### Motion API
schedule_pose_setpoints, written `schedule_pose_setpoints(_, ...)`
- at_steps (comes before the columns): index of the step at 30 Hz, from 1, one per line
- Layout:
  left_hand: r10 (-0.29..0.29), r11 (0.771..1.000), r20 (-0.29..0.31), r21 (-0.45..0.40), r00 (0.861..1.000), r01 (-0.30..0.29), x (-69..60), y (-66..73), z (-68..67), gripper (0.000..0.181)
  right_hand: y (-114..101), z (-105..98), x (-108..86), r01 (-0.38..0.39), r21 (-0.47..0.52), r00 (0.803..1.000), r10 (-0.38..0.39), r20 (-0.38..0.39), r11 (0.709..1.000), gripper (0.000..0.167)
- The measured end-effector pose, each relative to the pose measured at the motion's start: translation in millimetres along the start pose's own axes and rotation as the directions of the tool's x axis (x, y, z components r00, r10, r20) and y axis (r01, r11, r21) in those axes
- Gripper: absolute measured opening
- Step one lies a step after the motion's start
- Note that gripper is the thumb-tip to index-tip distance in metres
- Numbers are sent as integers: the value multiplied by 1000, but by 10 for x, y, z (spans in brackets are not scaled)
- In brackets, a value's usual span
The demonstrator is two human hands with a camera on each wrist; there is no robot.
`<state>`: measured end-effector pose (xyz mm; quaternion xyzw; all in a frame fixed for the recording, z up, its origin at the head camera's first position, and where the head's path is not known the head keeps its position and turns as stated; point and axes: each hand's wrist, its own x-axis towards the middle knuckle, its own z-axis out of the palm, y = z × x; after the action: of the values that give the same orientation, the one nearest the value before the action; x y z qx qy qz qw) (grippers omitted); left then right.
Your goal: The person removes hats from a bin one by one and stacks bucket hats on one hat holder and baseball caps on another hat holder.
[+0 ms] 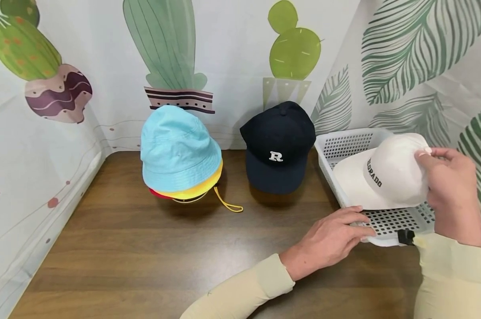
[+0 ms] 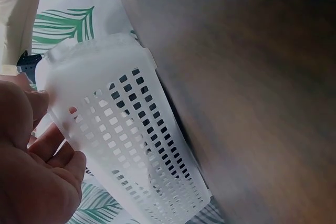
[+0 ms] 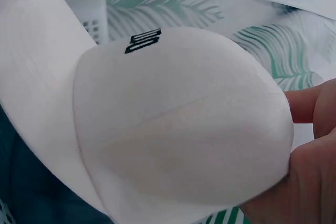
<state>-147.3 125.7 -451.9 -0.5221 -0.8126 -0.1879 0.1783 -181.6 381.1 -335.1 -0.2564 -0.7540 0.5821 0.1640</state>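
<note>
A white cap (image 1: pixel 400 170) with dark lettering is tilted over the white basket (image 1: pixel 378 240), its brim toward the left. My right hand (image 1: pixel 453 186) pinches the back edge of the cap between thumb and fingers; the right wrist view shows the cap's crown (image 3: pixel 184 124) beside that hand (image 3: pixel 310 156). At the basket's near left rim, my left hand (image 1: pixel 330 239) has its fingers over the edge. The left wrist view shows this hand (image 2: pixel 42 156) gripping the rim of the perforated basket (image 2: pixel 94 72).
Left on the wooden table (image 1: pixel 145 266) is a light blue bucket hat (image 1: pixel 178 148) over yellow and red ones, a yellow cord (image 1: pixel 228 206) hanging out. A navy cap (image 1: pixel 280 146) with a white R stands between it and the basket. Dark teal material (image 3: pixel 37 182) shows under the white brim.
</note>
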Motion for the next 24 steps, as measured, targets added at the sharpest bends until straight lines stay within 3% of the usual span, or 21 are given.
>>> schedule_pose_setpoints(4,-3,1000,6,-4,1000,3,-7,-8,-2,27,-23,78,-85,-5,212,998,17,-53,977,22)
schedule_pose_setpoints(12,43,999,14,12,999,-43,7,-13,-2,28,-50,151,-203,23,388,987,41,-154,921,17)
schedule_pose_setpoints(19,66,997,-18,-32,998,-67,13,-28,24,28,-102,172,-334,86,417,972,17,-236,905,15)
schedule_pose_setpoints(24,62,998,-3,-14,998,-62,15,-31,16,28,-162,185,-436,121,470,965,6,-261,874,18)
